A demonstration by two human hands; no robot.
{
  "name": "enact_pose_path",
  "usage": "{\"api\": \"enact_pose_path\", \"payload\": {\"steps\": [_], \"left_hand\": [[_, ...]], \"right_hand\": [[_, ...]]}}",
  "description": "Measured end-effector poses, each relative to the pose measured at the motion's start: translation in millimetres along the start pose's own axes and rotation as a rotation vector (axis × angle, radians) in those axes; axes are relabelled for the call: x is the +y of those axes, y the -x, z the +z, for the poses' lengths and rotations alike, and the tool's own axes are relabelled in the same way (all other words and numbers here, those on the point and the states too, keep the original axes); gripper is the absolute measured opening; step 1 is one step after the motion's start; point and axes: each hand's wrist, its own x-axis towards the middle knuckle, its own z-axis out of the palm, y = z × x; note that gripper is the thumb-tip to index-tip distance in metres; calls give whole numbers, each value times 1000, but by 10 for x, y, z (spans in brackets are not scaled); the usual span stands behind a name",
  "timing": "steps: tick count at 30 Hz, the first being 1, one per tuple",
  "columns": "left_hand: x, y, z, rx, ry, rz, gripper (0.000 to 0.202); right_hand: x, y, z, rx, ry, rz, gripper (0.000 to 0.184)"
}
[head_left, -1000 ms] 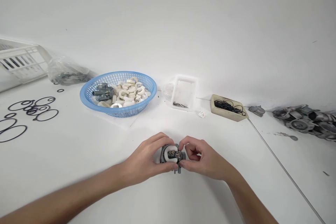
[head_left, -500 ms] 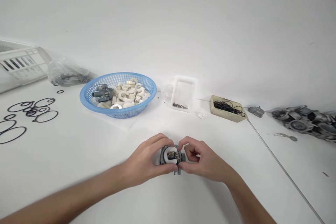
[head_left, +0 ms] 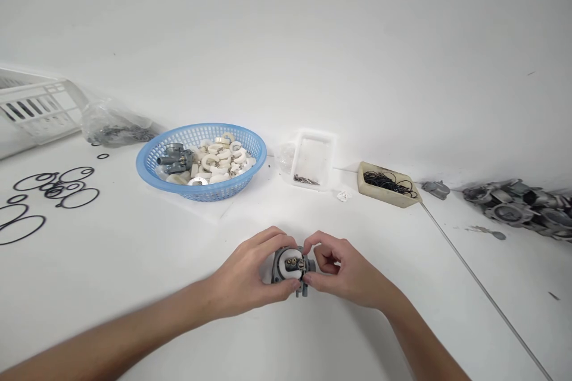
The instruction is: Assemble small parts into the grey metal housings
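Note:
A grey carburetor (head_left: 276, 272) sits at the front of the table with its inner side facing up. The C-shaped white float (head_left: 283, 263) lies in it around small brass parts. My left hand (head_left: 254, 268) is closed round its left side, fingers over the far edge and thumb on the near edge. From the right, my right hand (head_left: 342, 268) grips the carburetor with index finger and thumb at the float's hinge end. Its other fingers are curled in. Whether a small pin is between the right fingertips cannot be made out.
Behind stands a blue basket (head_left: 203, 191) of white floats and another carburetor (head_left: 176, 159). A white tray (head_left: 313, 158) holds small pins. A yellowish tray (head_left: 388, 196) holds black rings; more rings (head_left: 79, 197) lie left. Grey metal bowls (head_left: 513, 211) are heaped right.
My right thumb and index finger have shifted very slightly at the carburetor's right side. My left hand keeps the same hold, and everything else is unchanged.

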Motion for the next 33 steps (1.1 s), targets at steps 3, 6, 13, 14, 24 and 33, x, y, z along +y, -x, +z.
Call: {"api": "enact_pose_path", "payload": {"steps": [3, 6, 13, 14, 24, 33], "left_hand": [[2, 6, 2, 1, -6, -4, 34], [-2, 9, 1, -10, -4, -8, 34], [-6, 1, -3, -14, 8, 3, 44], [-3, 0, -5, -16, 8, 5, 46], [33, -16, -30, -65, 0, 2, 42], [32, -17, -27, -74, 17, -9, 45]], "right_hand": [[17, -4, -3, 3, 3, -9, 18], [30, -9, -3, 11, 10, -22, 18], [18, -12, 21, 25, 46, -28, 16], [13, -10, 26, 34, 64, -33, 16], [-52, 12, 101, 131, 283, -81, 22], [-64, 34, 92, 105, 321, -83, 20]]}}
